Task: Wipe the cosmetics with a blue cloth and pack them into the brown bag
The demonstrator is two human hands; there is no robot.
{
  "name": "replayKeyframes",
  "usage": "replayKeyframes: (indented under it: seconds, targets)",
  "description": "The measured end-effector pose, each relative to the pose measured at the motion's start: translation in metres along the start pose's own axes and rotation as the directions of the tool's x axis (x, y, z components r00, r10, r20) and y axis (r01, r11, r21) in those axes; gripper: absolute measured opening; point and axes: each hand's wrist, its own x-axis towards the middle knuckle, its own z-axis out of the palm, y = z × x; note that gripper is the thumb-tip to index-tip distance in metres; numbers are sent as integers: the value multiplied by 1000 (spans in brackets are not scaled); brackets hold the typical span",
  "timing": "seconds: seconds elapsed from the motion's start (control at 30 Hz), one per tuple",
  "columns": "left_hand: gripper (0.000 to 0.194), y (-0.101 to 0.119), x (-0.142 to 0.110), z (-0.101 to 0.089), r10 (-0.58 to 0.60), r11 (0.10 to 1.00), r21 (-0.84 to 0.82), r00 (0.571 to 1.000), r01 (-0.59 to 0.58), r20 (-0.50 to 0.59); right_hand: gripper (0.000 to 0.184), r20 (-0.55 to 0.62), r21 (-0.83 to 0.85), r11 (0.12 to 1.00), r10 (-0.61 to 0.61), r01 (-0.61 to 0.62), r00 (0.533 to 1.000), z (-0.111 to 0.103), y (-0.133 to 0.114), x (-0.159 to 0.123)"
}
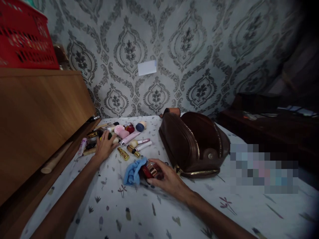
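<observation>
My left hand (106, 146) reaches into a heap of cosmetics at the left, fingers spread and touching the small items there; it grips none that I can see. In my right hand (164, 174) is a small dark-red bottle with a shiny copper-coloured cap (150, 170), held between thumb and fingers just above the sheet. A crumpled blue cloth (133, 172) lies against the bottle's left side. Between the hands are a gold tube (123, 153), a black-and-gold bottle (133, 150) and a pink tube (129, 137). Pink round pieces (119, 129) sit in the heap.
An unzipped brown leather bag (184, 142) stands right of my right hand. The patterned white sheet (139, 212) spreads beneath everything. A wooden cabinet (42, 122) bounds the left side, with a red basket (27, 39) on top. Behind is a patterned wall (157, 39).
</observation>
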Motion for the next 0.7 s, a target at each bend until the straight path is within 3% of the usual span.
replayKeyframes:
  seconds: [0.1, 0.27, 0.37, 0.53, 0.7]
  targets:
    - [60, 7, 7, -2, -112, 993, 46, 994, 111, 14, 61, -13, -21, 1000, 7, -8, 1000, -1, -3, 0]
    - [59, 8, 5, -13, 18, 999, 44, 992, -24, 125, 64, -3, -29, 999, 19, -19, 1000, -1, -5, -1]
    - [57, 9, -4, -20, 63, 997, 31, 991, -67, 121, 64, 1, -26, 1000, 15, -15, 1000, -1, -6, 0]
    - [50, 31, -33, -33, 183, 977, -101, 982, -187, -45, 62, -5, -10, 1000, 21, -21, 1000, 0, -6, 0]
    - [40, 66, -63, -50, 358, 839, -333, 898, -430, -258, 63, 11, 29, 999, 15, -15, 1000, 1, -2, -1]
